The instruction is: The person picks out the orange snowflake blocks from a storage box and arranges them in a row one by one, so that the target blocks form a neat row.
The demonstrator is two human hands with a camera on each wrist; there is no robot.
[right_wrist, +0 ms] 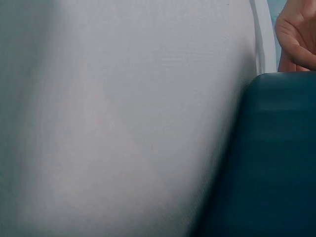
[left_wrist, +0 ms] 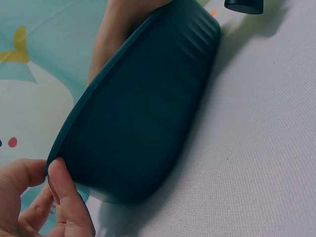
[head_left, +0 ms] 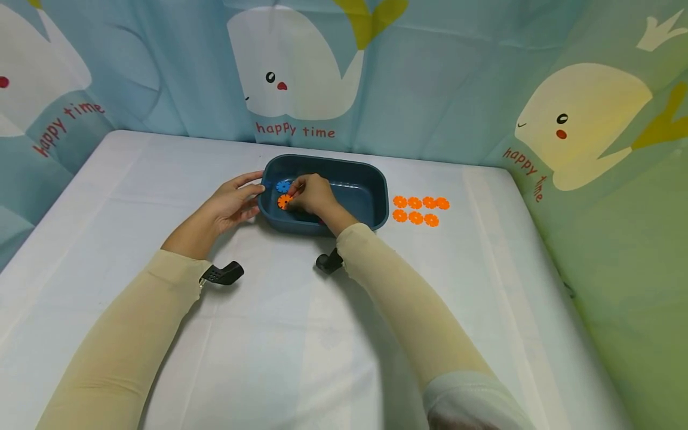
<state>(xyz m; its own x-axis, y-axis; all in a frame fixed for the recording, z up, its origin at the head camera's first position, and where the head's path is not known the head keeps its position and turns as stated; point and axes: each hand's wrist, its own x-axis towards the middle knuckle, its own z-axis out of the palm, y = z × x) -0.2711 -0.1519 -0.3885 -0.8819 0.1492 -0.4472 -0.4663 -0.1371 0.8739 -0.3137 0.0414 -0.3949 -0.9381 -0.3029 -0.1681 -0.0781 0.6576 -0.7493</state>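
Note:
A dark blue tub point(head_left: 349, 227) stands on the table. My left hand point(head_left: 236, 200) is at its left end, with finger and thumb at the rim in the left wrist view. My right hand point(head_left: 312, 194) reaches down inside the tub with curled fingers. Its fingertips are at an orange notched disc point(head_left: 283, 202), seemingly pinching it; they partly cover it. Just behind that lies a blue notched disc point(head_left: 283, 186). A bit of red shows below the right wrist, mostly hidden. The right wrist view shows only the tub's outer wall point(right_wrist: 281, 148) and part of the left hand point(right_wrist: 298, 37).
To the right of the tub, several orange notched discs point(head_left: 415, 203) lie flat in two rows on the white tablecloth point(head_left: 269, 358). A curtain with whale prints point(head_left: 441, 89) hangs behind the table and along its sides. Black camera mounts point(head_left: 226, 273) stick out from both sleeves.

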